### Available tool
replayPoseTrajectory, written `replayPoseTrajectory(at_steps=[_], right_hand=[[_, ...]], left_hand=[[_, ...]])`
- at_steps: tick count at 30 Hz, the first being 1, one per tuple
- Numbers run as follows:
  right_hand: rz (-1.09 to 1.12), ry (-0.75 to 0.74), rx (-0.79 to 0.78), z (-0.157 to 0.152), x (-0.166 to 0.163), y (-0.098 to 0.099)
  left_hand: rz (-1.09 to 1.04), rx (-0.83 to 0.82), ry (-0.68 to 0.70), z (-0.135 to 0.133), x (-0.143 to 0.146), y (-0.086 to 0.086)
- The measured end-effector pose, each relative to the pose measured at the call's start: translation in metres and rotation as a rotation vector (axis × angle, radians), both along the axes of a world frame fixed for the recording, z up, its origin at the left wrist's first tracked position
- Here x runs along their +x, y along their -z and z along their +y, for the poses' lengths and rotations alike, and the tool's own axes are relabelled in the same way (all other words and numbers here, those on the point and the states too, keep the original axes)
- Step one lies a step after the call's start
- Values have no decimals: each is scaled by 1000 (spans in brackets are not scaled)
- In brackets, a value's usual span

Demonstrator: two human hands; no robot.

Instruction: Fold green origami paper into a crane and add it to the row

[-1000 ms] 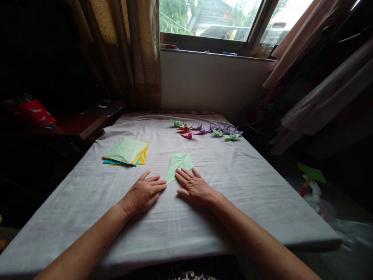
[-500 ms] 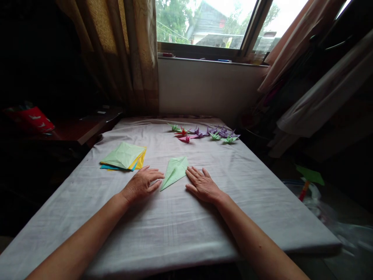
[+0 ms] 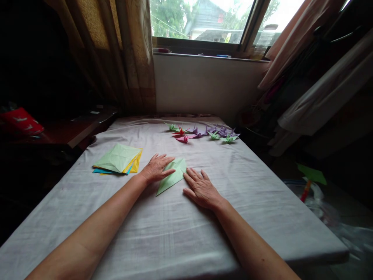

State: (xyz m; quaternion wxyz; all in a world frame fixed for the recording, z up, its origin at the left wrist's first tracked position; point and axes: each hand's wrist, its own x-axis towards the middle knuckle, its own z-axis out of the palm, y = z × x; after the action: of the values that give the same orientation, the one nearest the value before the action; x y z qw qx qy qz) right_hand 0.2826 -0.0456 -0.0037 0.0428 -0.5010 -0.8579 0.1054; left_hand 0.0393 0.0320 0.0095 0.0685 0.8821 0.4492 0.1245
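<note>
A light green folded origami paper (image 3: 171,179), kite-shaped with its narrow point toward me, lies on the white tablecloth (image 3: 166,233). My left hand (image 3: 157,168) is over the paper's upper left side, fingers stretched out and apart, hiding part of it. Whether those fingers press on the paper or hover, I cannot tell. At the paper's right edge, my right hand (image 3: 201,187) rests flat with spread fingers, the fingertips beside or touching that edge. Neither hand grips anything.
To the left lies a stack of folded paper (image 3: 118,158) in green, yellow and blue. Several folded paper cranes (image 3: 214,135) in purple, green and red stand at the far side. A red container (image 3: 21,121) sits on a dark side table (image 3: 74,134).
My left hand has moved right and forward, from beside the paper to over its upper left part. My right hand stays at the right edge. The view has shifted slightly.
</note>
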Motion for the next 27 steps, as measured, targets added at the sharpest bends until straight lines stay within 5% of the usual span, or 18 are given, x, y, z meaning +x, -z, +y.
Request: replayPoseTrajectory(at_steps=[8, 16, 27], right_hand=[[47, 42, 60, -2, 1, -3], [187, -17, 240, 2, -14, -7], [-20, -239, 100, 42, -68, -26]], left_hand=[[-76, 37, -1, 10, -14, -3], [-275, 148, -117, -30, -42, 12], [-382, 179, -165, -52, -43, 17]])
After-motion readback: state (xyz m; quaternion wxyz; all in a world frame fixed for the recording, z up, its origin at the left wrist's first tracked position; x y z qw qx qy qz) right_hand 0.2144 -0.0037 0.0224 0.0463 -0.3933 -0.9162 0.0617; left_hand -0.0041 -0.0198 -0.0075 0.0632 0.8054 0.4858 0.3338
